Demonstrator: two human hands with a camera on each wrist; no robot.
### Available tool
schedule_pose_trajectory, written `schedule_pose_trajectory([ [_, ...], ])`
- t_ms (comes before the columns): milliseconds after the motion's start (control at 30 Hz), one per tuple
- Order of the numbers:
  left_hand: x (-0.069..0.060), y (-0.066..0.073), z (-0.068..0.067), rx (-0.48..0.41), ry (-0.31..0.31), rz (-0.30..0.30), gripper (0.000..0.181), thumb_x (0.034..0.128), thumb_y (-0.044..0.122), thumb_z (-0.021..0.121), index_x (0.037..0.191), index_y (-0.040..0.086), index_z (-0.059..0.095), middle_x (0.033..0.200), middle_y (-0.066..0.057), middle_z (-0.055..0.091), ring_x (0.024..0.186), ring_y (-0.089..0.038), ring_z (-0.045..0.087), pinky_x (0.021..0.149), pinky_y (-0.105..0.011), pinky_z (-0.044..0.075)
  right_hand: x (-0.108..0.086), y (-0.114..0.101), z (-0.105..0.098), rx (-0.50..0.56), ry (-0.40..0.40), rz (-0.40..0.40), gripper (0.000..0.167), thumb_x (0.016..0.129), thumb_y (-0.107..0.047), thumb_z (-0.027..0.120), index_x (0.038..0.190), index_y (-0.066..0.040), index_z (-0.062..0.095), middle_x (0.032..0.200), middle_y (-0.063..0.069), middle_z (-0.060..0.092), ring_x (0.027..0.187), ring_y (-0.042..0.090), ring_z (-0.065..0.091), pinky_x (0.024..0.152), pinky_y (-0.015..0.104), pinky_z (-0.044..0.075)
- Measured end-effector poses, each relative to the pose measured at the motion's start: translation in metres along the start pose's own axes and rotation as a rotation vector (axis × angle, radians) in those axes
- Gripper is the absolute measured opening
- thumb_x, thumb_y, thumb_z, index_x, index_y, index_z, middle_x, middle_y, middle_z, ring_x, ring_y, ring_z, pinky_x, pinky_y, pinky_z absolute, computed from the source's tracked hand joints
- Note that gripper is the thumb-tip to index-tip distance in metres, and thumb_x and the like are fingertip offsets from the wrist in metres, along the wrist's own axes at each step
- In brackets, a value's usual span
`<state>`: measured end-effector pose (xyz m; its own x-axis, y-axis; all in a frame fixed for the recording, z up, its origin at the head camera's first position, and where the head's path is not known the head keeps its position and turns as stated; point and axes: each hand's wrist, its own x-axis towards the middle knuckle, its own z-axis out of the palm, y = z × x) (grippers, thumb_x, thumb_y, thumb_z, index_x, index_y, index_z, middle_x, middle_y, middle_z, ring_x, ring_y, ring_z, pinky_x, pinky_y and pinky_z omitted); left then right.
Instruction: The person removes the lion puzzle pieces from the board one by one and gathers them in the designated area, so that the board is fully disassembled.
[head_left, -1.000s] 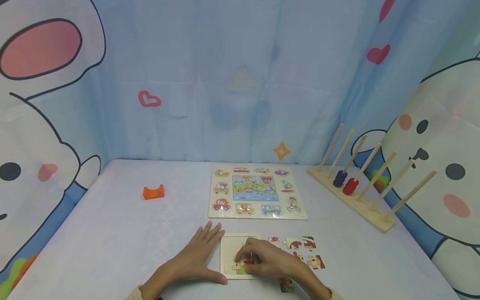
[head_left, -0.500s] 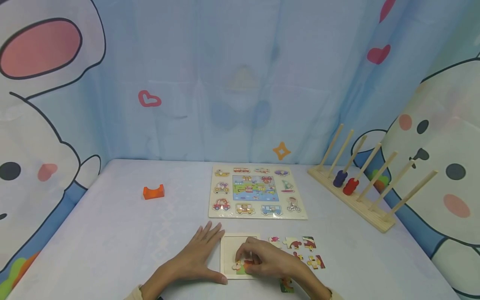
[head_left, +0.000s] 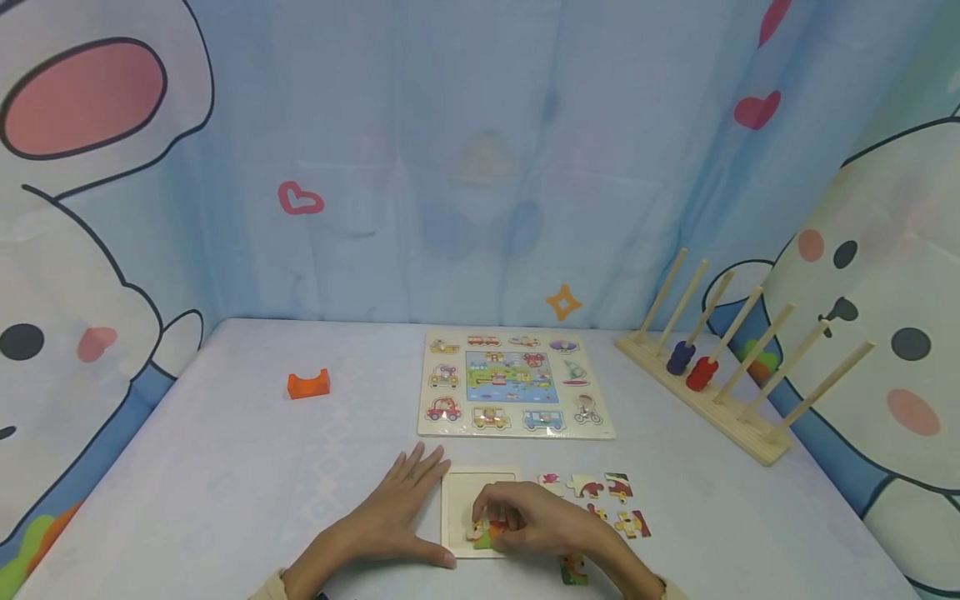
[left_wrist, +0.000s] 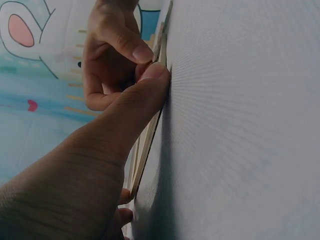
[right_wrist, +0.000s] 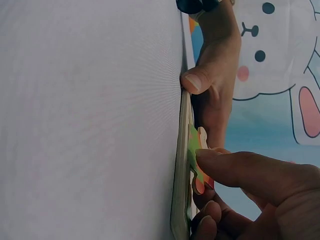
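My right hand [head_left: 528,518] pinches a jigsaw puzzle piece [head_left: 481,537] with green and orange print, low over the front part of a shallow wooden puzzle tray [head_left: 459,498]. In the right wrist view the puzzle piece [right_wrist: 194,145] stands tilted against the tray's inner side, the thumb on its printed face. My left hand [head_left: 396,515] lies along the tray's left side with fingers straight and spread. Its thumb touches the near left corner. Part of the tray's right side is hidden beneath the right hand.
Several loose jigsaw pieces [head_left: 586,486] lie right of the tray, one [head_left: 573,571] beside the right forearm. Behind sits a vehicle picture board [head_left: 517,423]. A wooden peg rack [head_left: 738,421] stands at right, and an orange arched block [head_left: 308,384] at left.
The puzzle piece has tilted and shifted very slightly in my right fingers. My left hand has kept its place at the tray.
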<state>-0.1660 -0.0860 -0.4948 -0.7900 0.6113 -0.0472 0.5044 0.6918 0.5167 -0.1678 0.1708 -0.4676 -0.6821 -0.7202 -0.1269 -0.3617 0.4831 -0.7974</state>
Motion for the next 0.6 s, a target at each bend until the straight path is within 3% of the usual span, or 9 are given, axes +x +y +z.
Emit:
schedule_pose_trajectory([
  [400, -0.0012, 0.0013, -0.001, -0.003, 0.005, 0.005, 0.116, 0.0651, 0.075, 0.068, 0.152, 0.012, 0.024, 0.161, -0.004, 0.013, 0.148, -0.028, -0.001, 0.119, -0.05, 0.004, -0.0007, 0.0076, -0.0008, 0.162, 0.012, -0.044, 0.014, 0.09, -0.013, 0.066, 0.103, -0.018, 0.067, 0.084, -0.006, 0.057, 0.069, 0.0, 0.048, 0.061, 0.017, 0.043],
  [600, -0.0012, 0.0012, -0.0009, -0.001, 0.008, 0.004, 0.116, 0.0649, 0.076, 0.068, 0.152, 0.012, 0.025, 0.161, -0.005, 0.013, 0.148, -0.028, 0.0, 0.119, -0.051, 0.004, -0.0005, 0.0086, -0.0018, 0.139, 0.033, -0.044, 0.014, 0.091, -0.013, 0.065, 0.104, -0.019, 0.067, 0.084, -0.006, 0.057, 0.072, 0.001, 0.048, 0.063, 0.018, 0.044],
])
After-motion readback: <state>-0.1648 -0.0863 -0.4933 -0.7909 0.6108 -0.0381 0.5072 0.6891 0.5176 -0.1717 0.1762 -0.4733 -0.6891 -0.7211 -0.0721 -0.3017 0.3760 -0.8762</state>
